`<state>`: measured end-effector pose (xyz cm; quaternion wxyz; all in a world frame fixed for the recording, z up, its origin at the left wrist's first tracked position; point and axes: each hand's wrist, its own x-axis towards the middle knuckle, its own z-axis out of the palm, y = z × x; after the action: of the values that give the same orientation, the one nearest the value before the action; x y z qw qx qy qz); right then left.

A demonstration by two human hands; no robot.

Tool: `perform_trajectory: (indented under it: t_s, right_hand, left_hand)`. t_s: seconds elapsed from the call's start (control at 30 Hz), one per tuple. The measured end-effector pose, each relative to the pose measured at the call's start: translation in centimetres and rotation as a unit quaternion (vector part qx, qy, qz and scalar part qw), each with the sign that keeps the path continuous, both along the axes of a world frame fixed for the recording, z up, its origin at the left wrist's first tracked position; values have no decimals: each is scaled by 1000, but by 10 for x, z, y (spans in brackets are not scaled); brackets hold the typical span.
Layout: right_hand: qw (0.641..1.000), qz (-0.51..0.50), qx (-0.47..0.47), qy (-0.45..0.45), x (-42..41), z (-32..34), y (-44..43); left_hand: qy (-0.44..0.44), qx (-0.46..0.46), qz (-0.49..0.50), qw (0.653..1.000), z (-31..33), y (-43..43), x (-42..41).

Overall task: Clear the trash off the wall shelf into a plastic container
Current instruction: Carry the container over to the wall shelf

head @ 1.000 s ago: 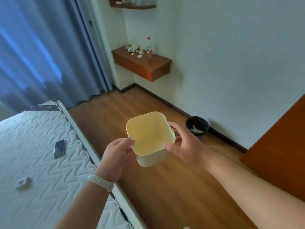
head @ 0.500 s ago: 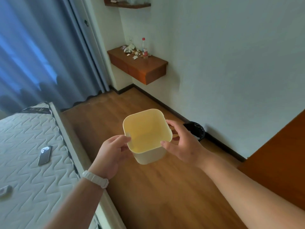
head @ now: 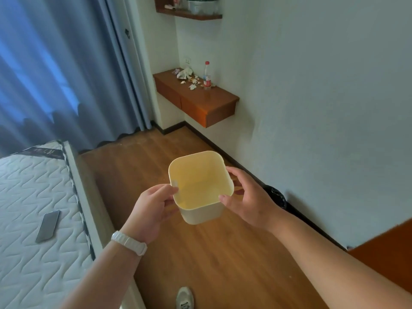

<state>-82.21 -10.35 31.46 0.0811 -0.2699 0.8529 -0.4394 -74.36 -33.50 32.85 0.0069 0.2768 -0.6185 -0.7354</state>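
The view is swinging round and the wall shelf [head: 207, 94] looms larger than a second ago, so the walk toward it is on; nothing has been cleared. On the left, a phone [head: 48, 226] lies on the bed [head: 33, 197]. The left hand [head: 153, 208] pinches the near-left rim of the container [head: 200, 188], which is empty (no trash in yet), and the right hand [head: 249, 201] clasps its right side. Up on the shelf, crumpled trash [head: 185, 74] is scattered toward the far corner by the wall, with a bottle [head: 207, 75] just beside it. The bottle's red label is too small to read; the mattress tag is blurred.
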Motion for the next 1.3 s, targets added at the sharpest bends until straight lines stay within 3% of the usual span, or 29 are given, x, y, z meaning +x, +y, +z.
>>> perform_trajectory:
  t_s: [0.5,0.83,1.3]
  right_hand:
    - [1000,-8,-1,7,-193,15,-165]
    - [1000,-13,11,-6,-314,-2,-189]
    - [998,50,-16,-30,-556,1,-181]
  left_hand:
    - [22,8,-10,1000,12,-168,-196]
    - [2,14,-16,1000,1,-190,-309]
    - [-10,-19,17,1000,15,-173,-528]
